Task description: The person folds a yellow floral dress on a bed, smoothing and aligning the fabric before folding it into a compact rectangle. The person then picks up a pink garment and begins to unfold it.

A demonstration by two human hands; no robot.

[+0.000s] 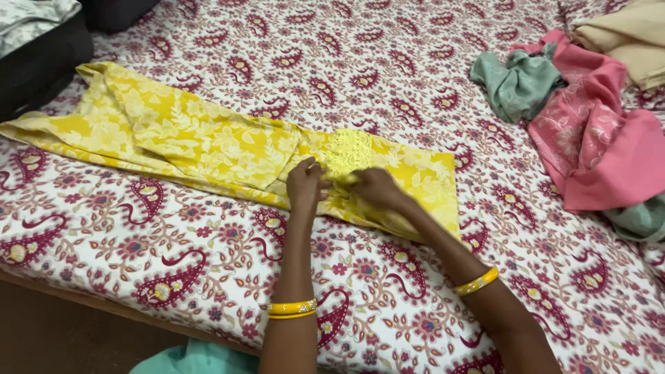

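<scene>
Nearest me, my left hand (305,185) and right hand (376,188) meet on the yellow floral garment (208,142), fingers pinching its embroidered patch (349,152). The garment lies lengthwise across the paisley bedsheet (208,263). Farther right sit a pink cloth (596,152) and a green cloth (519,83), well apart; a black bag (41,62) sits far left.

A bed (208,277) fills the room, spread with a white sheet (388,62) (maroon paisley print); brown floor (55,339) shows below its near edge.
</scene>
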